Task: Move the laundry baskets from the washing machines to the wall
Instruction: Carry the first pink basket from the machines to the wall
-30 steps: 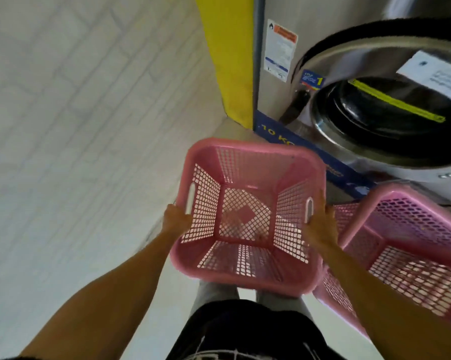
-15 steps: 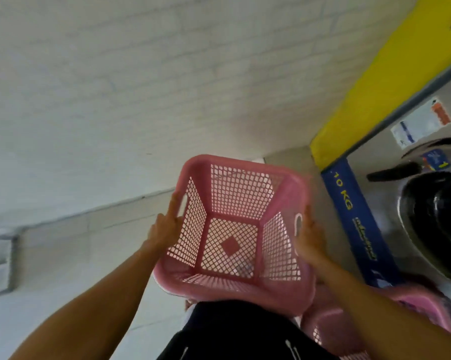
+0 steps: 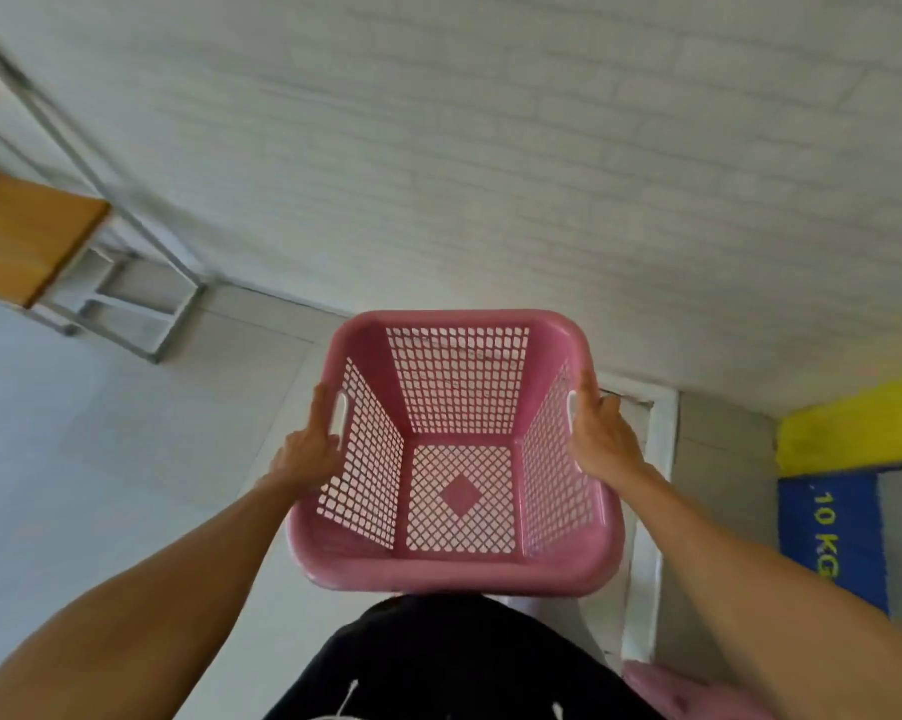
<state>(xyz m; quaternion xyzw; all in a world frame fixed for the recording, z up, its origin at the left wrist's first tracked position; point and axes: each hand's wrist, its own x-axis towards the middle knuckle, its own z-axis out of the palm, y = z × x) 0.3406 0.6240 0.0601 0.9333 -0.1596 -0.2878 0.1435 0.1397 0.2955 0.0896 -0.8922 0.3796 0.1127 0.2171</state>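
An empty pink laundry basket [image 3: 456, 569] with latticed walls hangs in front of me, lifted off the floor and facing the white brick wall [image 3: 490, 148]. My left hand [image 3: 311, 444] grips its left handle slot and my right hand [image 3: 597, 439] grips its right handle slot. A corner of a second pink basket [image 3: 667, 691] shows at the bottom right, mostly hidden by my right arm. The washing machine's blue "10 KG" base panel [image 3: 828, 537] and yellow side [image 3: 854, 428] sit at the right edge.
A wooden-topped table with a grey metal frame [image 3: 38, 236] stands at the far left against the wall. Pale tiled floor [image 3: 100, 459] lies to the left. A white raised border [image 3: 646, 511] runs along the floor beside the machine.
I have turned left with the basket, away from the washing machine and toward the brick wall. The machine door has left the view and the second basket has slid to the bottom right.
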